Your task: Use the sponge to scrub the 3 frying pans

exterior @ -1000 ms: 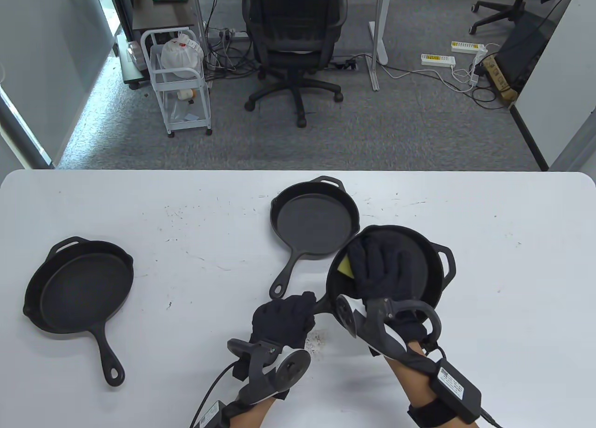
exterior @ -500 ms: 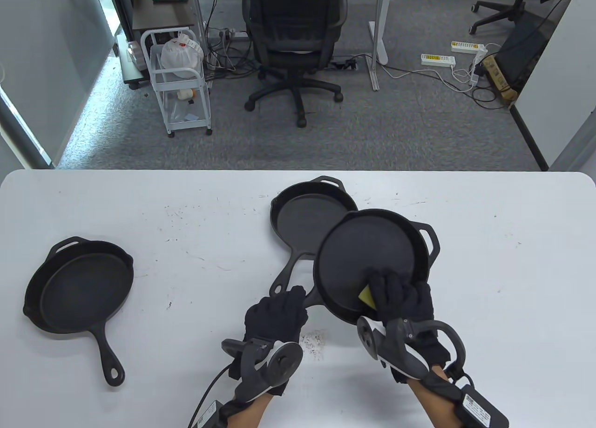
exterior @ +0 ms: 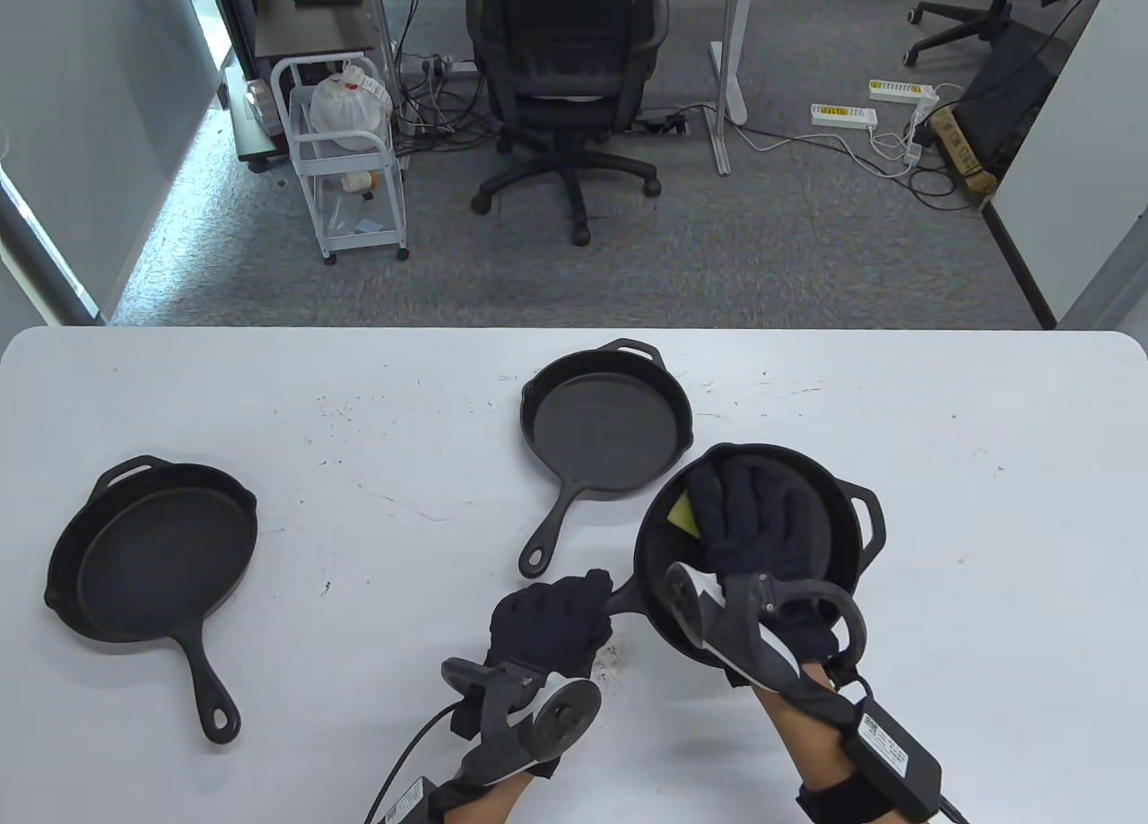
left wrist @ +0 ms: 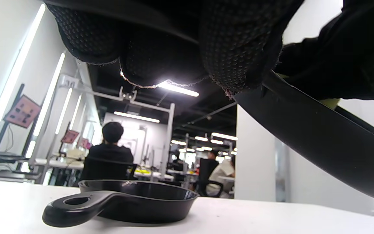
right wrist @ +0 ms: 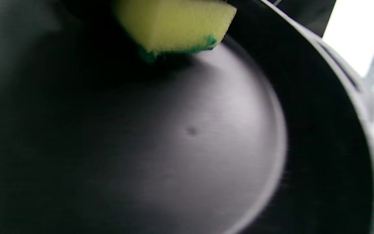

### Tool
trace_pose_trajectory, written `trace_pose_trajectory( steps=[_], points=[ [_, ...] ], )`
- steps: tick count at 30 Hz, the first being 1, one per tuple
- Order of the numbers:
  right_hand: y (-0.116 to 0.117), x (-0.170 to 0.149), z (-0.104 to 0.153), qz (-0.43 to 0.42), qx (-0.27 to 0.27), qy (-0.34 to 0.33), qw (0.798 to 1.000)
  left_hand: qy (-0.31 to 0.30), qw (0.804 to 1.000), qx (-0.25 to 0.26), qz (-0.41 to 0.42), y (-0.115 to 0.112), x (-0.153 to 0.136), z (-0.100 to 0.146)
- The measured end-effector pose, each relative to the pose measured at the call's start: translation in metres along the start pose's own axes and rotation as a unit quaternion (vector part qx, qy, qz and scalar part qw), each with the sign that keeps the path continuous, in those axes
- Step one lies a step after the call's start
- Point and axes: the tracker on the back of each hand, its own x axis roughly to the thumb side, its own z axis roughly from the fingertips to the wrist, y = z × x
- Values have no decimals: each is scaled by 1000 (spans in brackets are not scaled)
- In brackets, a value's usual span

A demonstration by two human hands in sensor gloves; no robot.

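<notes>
Now: scrubbing the held pan (exterior: 834,537) — likely heavy, rigid.
Left hand (exterior: 549,622) clenches its handle; right hand (exterior: 753,510) presses the soft sponge (exterior: 683,512) inside, fingers hardly curled.

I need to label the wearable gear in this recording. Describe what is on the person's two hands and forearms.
The left hand and the right hand each wear a black knitted glove, dotted with grip texture in the left wrist view. A grey and white ring-shaped tracker is strapped to the back of each. A black box with a white label is strapped to the right forearm, a black cable trails from the left.
</notes>
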Motion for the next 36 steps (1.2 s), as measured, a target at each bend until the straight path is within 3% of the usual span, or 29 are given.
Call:
trace_pose_trajectory(
  steps=[5, 11, 16, 19, 22, 27, 36],
  points=[
    [18, -23, 6, 39, 21, 15, 999, 26, 1000, 8, 2, 4, -6, -3],
    [26, 2, 37, 65, 61, -111, 990, 54, 999, 0, -7, 2, -7, -2],
    [11, 32, 48, 90, -22, -180, 979, 28, 999, -13, 19, 0, -2, -1],
    [5, 35, 37, 81, -43, -141, 986, 7, 1000, -8, 7, 1, 3, 1],
    [3, 24, 19, 23, -16, -85, 996, 3, 1000, -4, 9, 3, 2, 1],
    [10, -3, 1, 14, 12, -8, 1000, 2, 1000, 1, -4, 4, 2, 0],
    [28, -29, 7, 31, 16, -19, 999, 15, 1000, 4, -17, 5, 1, -1]
  ],
)
